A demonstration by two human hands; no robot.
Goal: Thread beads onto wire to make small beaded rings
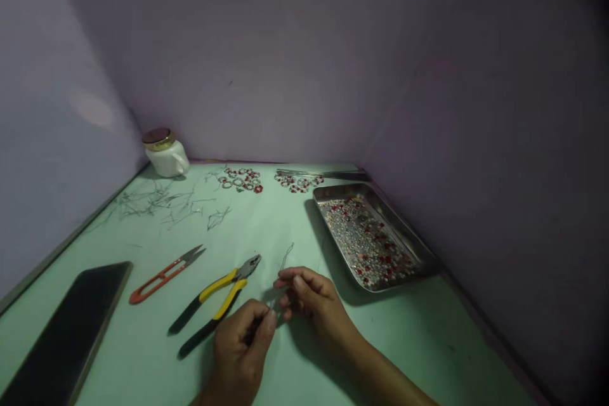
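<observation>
The bench (333,342) has a smooth, matt pale-green top. At right of centre the tray (431,260) is shiny bare metal, holding glittery silver and red beads (366,241). The pliers (216,307) have dull metal jaws and yellow-and-black plastic-looking grips; the snips (164,274) have orange handles. The phone (66,336) at lower left is glossy black. The jar (166,153) looks white and glazed, with a metallic lid.

Pliers (216,304) just left of the hands, snips (164,274) farther left, phone (66,333) at the counter's (428,336) left edge; tray (371,235) right, jar (166,152) behind in the far-left corner.
</observation>
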